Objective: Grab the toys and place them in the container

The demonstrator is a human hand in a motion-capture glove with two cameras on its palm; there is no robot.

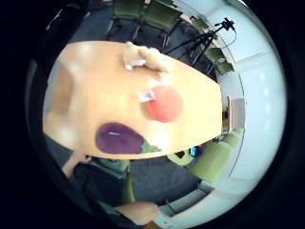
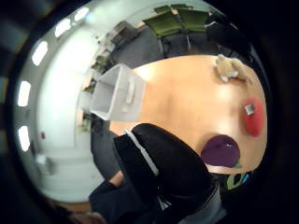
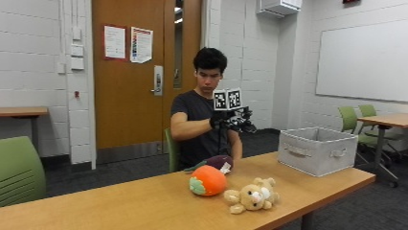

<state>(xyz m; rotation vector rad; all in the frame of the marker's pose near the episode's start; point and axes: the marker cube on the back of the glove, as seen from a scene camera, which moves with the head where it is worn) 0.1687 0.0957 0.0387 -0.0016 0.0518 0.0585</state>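
A light wooden desk (image 1: 95,95) carries three soft toys spread apart on its top. A purple eggplant plush (image 1: 119,138) with green leaves lies by the desk edge nearest the person's dark-sleeved arm (image 1: 102,179), a round red-orange plush (image 1: 165,103) with a white tag sits near the middle, and a tan stuffed animal (image 1: 143,58) lies at the far edge. Green chairs (image 1: 143,16) and a black tripod (image 1: 205,38) stand on the floor beyond the desk.

No readable text; door papers (image 3: 128,44) too small.
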